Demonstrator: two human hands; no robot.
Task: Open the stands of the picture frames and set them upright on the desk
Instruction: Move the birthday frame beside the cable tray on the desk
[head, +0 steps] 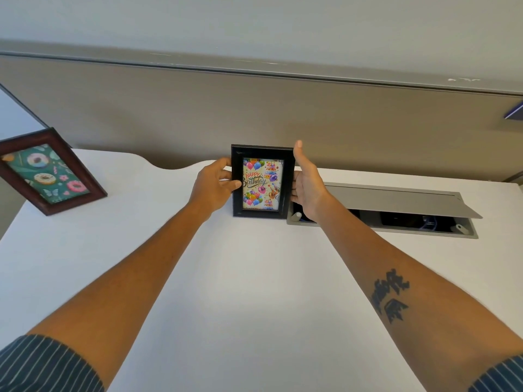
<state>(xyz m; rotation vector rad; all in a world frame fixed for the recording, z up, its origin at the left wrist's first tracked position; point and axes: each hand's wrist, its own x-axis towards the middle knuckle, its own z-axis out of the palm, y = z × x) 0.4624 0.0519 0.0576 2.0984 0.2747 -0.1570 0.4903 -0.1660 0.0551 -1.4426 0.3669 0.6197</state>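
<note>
Head cam: black frame stands upright mid-desk, left hand pinching its left edge, right hand open flat against the right edge. Looks like the placing step; next, let go gently so it doesn't tip. Brown frame already stands far left.

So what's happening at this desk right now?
A person is setting a black birthday frame upright on the white desk. The left hand grips its left edge; the right hand lies open-palmed against its right edge. A brown donut frame already stands at far left. An open cable tray sits just right.
</note>
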